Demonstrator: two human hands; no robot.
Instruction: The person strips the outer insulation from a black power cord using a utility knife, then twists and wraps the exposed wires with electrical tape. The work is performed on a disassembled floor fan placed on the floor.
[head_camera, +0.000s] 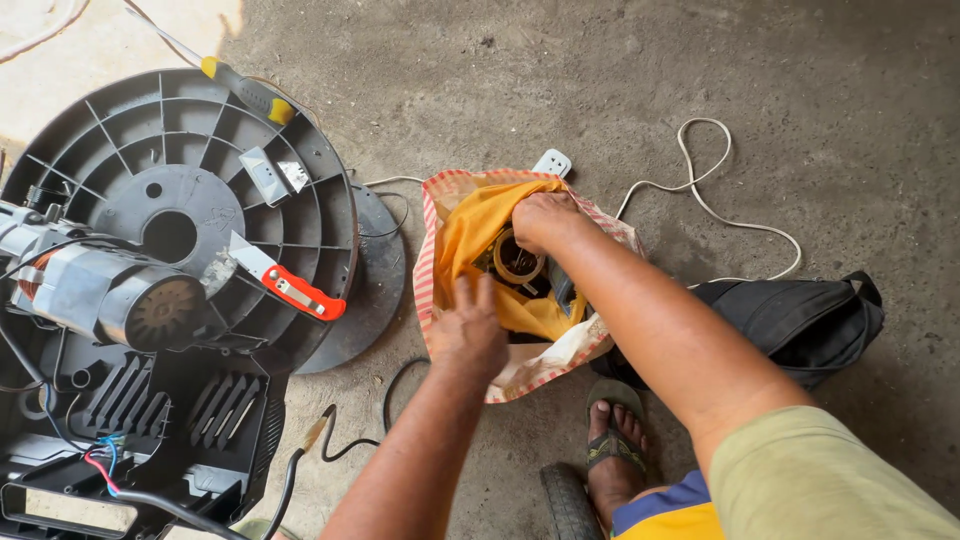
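A red-and-white striped bag (560, 352) lies open on the concrete floor, with a yellow cloth (475, 232) inside it. My left hand (468, 328) presses on the bag's near edge and the cloth, fingers spread. My right hand (545, 220) reaches into the bag from the far side, fingers curled down by a roll of tape (518, 264). Whether it grips the roll or the cloth is hidden. Dark items sit deeper in the bag.
A dismantled black fan housing (190, 190) with its grey motor (100, 290) fills the left. On it lie a red-handled utility knife (290, 288) and a yellow-tipped screwdriver (245, 92). A white power strip with cord (700, 195), a black pouch (800, 322) and my sandalled foot (612, 450) lie nearby.
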